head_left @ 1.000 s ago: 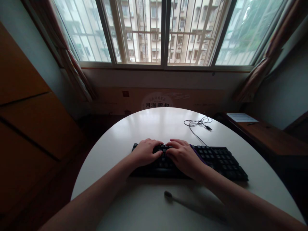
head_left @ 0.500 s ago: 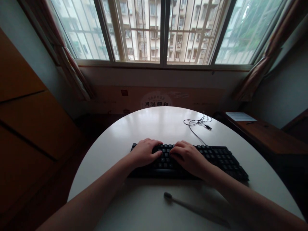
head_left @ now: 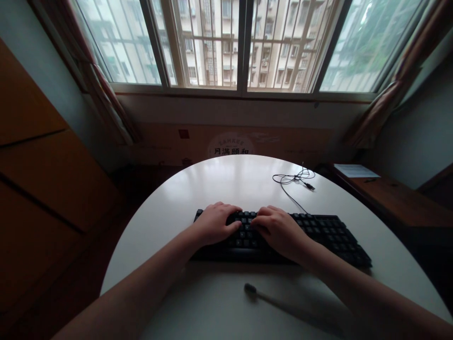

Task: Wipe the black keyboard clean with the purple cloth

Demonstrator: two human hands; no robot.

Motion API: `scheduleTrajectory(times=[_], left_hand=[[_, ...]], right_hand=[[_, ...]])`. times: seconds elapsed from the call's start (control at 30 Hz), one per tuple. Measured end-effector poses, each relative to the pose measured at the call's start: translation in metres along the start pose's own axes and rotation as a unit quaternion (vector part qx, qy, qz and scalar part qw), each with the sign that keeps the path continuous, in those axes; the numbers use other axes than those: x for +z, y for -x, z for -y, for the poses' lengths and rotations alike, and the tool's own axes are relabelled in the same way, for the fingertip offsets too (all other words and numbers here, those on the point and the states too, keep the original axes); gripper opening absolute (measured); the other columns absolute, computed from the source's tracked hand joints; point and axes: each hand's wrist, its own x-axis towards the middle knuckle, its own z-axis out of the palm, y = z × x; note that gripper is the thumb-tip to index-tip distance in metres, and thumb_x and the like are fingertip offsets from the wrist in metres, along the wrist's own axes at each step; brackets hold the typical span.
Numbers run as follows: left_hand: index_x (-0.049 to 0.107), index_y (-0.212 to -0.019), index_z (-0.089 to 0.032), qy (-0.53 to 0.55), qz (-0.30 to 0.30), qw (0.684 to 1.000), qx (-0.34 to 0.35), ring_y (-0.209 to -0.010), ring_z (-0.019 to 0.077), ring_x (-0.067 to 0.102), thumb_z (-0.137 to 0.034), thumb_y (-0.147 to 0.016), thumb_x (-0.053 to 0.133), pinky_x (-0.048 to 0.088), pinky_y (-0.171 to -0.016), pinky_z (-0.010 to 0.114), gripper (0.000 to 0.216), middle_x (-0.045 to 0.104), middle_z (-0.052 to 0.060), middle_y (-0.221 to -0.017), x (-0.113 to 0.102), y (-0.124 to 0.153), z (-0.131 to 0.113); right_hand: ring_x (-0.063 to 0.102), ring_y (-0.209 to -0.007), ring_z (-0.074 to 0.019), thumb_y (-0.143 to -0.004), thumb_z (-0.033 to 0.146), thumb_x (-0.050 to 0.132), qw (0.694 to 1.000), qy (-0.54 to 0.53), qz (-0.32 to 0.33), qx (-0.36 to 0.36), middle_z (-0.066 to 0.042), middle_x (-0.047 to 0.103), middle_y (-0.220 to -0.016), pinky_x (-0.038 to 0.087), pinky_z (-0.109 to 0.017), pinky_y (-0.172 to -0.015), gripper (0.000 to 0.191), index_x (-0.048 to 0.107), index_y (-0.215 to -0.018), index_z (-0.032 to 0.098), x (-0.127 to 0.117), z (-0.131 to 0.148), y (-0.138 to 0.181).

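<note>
A black keyboard (head_left: 244,255) lies on the round white table (head_left: 170,193). My left hand (head_left: 217,224) rests over its left part, palm down, thumb and fingers apart, with nothing in it. Over the middle keys is my right hand (head_left: 278,229), its fingers curled and drawn together at the tips. Whatever those fingertips may pinch is hidden. In front of the keyboard, nearer to me, lies a toothbrush (head_left: 271,300) with dark bristles, its handle running right into the shade near my right forearm.
Behind the keyboard's right part its thin cable (head_left: 288,178) lies loosely coiled with a USB plug (head_left: 309,186). A wooden desk (head_left: 406,200) with a paper sheet (head_left: 356,170) stands at the right. Beyond the table are a long cardboard box (head_left: 283,139) and a barred window.
The view has shifted slightly, so the table and keyboard sit a little further right. Both hands keep nearly the same place and pose on the keys.
</note>
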Motion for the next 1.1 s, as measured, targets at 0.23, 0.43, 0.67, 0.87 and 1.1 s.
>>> scheduleTrajectory(times=[0.23,0.43,0.67,0.87,1.1], left_hand=[[0.061,-0.124,-0.025,0.005,0.004,1.000,-0.010,-0.112,0.0274,0.057,-0.043,-0.086,0.053,0.043,-0.097,0.041,0.043,0.067,0.006,-0.121,-0.002,0.000,-0.001],[0.061,-0.124,-0.024,0.009,0.003,1.000,-0.009,-0.111,0.0266,0.058,-0.042,-0.086,0.053,0.043,-0.098,0.041,0.043,0.067,0.006,-0.121,-0.004,0.001,-0.004],[0.061,-0.123,-0.025,0.002,0.000,1.000,-0.007,-0.109,0.0268,0.058,-0.043,-0.087,0.053,0.044,-0.095,0.040,0.042,0.068,0.006,-0.117,-0.003,0.000,-0.003],[0.062,-0.123,-0.024,0.000,-0.003,1.000,-0.003,-0.109,0.0270,0.058,-0.044,-0.086,0.053,0.044,-0.096,0.041,0.042,0.068,0.006,-0.119,-0.001,0.000,-0.001],[0.062,-0.123,-0.026,0.001,-0.004,1.000,-0.006,-0.110,0.0270,0.058,-0.044,-0.086,0.053,0.044,-0.095,0.039,0.042,0.068,0.005,-0.119,0.000,0.000,0.000]], right_hand=[[0.056,-0.084,-0.0185,-0.086,0.017,0.064,1.000,-0.003,-0.009,0.026,-0.003,0.069,-0.085,0.042,-0.033,-0.081,0.010,0.072,-0.090,0.022,-0.010,-0.001,0.008],[0.054,-0.084,-0.0194,-0.089,0.022,0.062,1.000,0.015,0.019,0.010,-0.003,0.067,-0.086,0.040,-0.033,-0.079,0.013,0.073,-0.094,0.026,-0.011,-0.001,0.008],[0.053,-0.076,-0.0157,-0.090,0.017,0.058,0.999,0.020,0.044,0.004,-0.003,0.064,-0.081,0.037,-0.028,-0.072,0.016,0.072,-0.087,0.022,-0.008,0.002,0.002],[0.056,-0.076,-0.0154,-0.090,0.018,0.057,0.997,0.036,0.067,0.003,-0.002,0.065,-0.083,0.036,-0.028,-0.072,0.016,0.072,-0.088,0.022,-0.012,0.002,-0.002],[0.058,-0.076,-0.0147,-0.089,0.017,0.057,0.995,0.031,0.091,0.001,-0.002,0.066,-0.083,0.038,-0.026,-0.070,0.017,0.073,-0.088,0.022,-0.014,0.005,-0.003]])
